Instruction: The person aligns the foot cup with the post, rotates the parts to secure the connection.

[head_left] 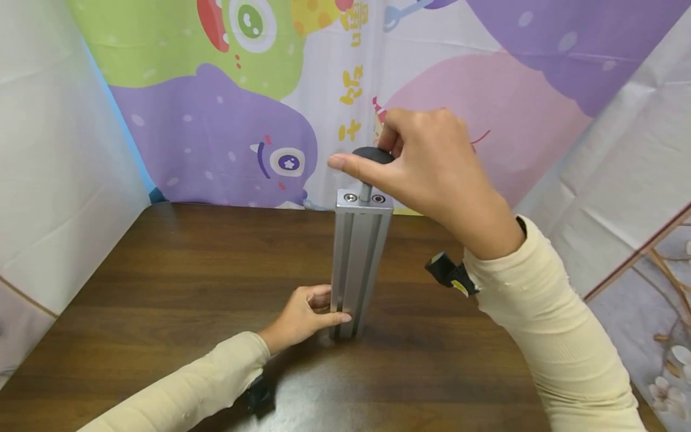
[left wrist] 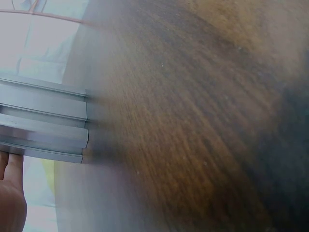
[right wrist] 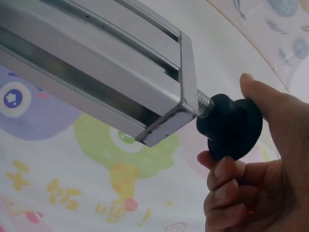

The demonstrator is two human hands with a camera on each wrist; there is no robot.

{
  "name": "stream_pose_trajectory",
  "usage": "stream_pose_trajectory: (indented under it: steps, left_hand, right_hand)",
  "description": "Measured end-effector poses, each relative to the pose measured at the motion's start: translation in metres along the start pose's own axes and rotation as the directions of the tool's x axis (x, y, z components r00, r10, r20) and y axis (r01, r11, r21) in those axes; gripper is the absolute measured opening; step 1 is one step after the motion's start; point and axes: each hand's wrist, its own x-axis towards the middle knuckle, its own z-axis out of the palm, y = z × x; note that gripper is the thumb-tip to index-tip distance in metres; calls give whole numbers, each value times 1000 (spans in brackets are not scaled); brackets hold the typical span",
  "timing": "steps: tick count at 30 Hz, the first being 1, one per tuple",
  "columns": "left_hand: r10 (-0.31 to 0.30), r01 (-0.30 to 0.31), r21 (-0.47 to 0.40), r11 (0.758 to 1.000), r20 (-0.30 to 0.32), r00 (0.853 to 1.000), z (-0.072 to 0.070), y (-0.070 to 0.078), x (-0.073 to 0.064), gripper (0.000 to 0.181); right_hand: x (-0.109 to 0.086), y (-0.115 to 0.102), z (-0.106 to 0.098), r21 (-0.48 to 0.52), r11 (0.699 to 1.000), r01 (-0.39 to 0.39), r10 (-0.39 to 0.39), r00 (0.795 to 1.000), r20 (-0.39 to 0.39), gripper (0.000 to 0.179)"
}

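An aluminium extrusion profile [head_left: 358, 258] stands upright on the wooden table. My left hand [head_left: 302, 315] grips it low down, thumb across the front face. On its top end sits a metal plate [right wrist: 189, 67] with two bolts showing in the head view. A threaded stem [right wrist: 204, 104] rises from between them and carries a black levelling foot [right wrist: 231, 128]. My right hand [head_left: 432, 162] holds that foot between thumb and curled fingers. The left wrist view catches the profile's lower end [left wrist: 43, 111] and part of the left fingers [left wrist: 14, 169].
The brown wooden table [head_left: 216, 258] runs back to a cartoon-printed curtain [head_left: 216, 132]. White cloth panels [head_left: 43, 132] close off the sides. A small black camera [head_left: 450, 273] is strapped at the right wrist, and another dark one [head_left: 261, 393] hangs under the left sleeve.
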Motion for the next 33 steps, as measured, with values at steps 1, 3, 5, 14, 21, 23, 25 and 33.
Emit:
stream_pose_trajectory:
  steps: [1, 3, 5, 14, 21, 23, 25, 33]
  left_hand:
    - [-1, 1, -1, 1000, -2, 1000, 0, 0, 0, 44]
    - [-5, 5, -5, 1000, -4, 1000, 0, 0, -1, 45]
    - [-2, 2, -2, 1000, -5, 1000, 0, 0, -1, 45]
    - [3, -3, 8, 1000, -3, 1000, 0, 0, 0, 44]
    - [10, -10, 4, 1000, 2, 1000, 0, -1, -1, 44]
    - [11, -11, 6, 1000, 2, 1000, 0, -2, -1, 44]
    - [8, -8, 6, 1000, 0, 1000, 0, -2, -1, 44]
    - [-5, 5, -2, 1000, -3, 1000, 0, -1, -1, 44]
  right_hand:
    - [0, 0, 0, -3, 1000, -1, 1, 1000, 3, 52]
    - [-1, -1, 0, -11, 1000, 0, 0, 1000, 16, 53]
    - [-1, 0, -2, -17, 1000, -2, 2, 999, 50, 52]
    - [1, 28, -18, 313, 916, 250, -361, 856, 371, 41]
    - [6, 41, -22, 497, 797, 344, -568, 707, 422, 42]
    - [8, 41, -22, 509, 785, 354, -584, 697, 417, 42]
    - [9, 40, -21, 522, 779, 346, -585, 701, 408, 40]
    - [6, 25, -23, 337, 910, 241, -365, 851, 377, 34]
